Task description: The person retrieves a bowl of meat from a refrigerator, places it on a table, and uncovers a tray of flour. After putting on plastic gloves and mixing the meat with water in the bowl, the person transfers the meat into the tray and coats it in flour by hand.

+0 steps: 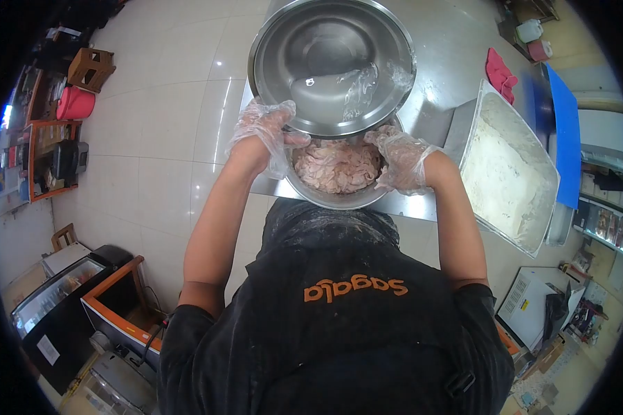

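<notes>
A steel bowl (339,201) in front of my body holds a heap of pale pink raw meat (338,166), probably chicken. A larger steel bowl (329,83), with wet streaks inside, overlaps its far side. My left hand (268,135), in a clear plastic glove, grips the larger bowl's near left rim, fingers over the edge and thumb beneath. My right hand (406,160), gloved likewise, is closed around the right rim of the meat bowl. Its fingertips reach in beside the meat; the glove blurs the exact grip.
The bowls are on a steel table (432,104). To the right stands a deep tray (467,128) of white flour-like powder (503,173), with a blue board (565,138) behind it. A red cloth (500,75) lies at the table's far right. Orange-edged cabinets (121,297) are at left.
</notes>
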